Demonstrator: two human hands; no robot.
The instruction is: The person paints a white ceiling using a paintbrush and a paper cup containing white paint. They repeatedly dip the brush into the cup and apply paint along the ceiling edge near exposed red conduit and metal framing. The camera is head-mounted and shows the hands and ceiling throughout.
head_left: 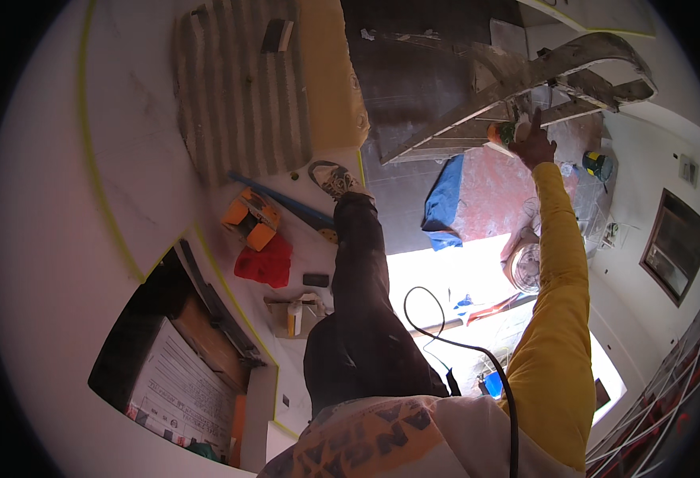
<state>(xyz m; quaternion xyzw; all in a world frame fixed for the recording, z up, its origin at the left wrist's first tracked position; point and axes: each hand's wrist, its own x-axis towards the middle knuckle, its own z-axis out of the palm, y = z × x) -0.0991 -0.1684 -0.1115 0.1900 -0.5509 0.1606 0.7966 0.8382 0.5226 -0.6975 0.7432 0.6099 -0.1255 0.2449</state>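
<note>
From where I stand, the one right hand in view reaches to the wooden ladder, its index finger stretched out and thumb apart; I cannot tell whether the other fingers pinch anything. The left hand is out of view. One container with bright colouring sits just beside the fingers, against the ladder's frame. Perhaps it is put there to be within arm's reach, though I cannot tell if the ladder or the hand bears it.

On the person's side of the ladder lie one dusty reddish sheet, likely spread to guard the floor, and one blue cloth at its edge. Nearer the person stands one round fan, and to the ladder's right one dark tub.

Well left of the ladder I count one striped mat, probably laid as a cover, with one small block on it. Nearer the person than the mat lie one red cloth, one orange item and one dark slab.
</note>
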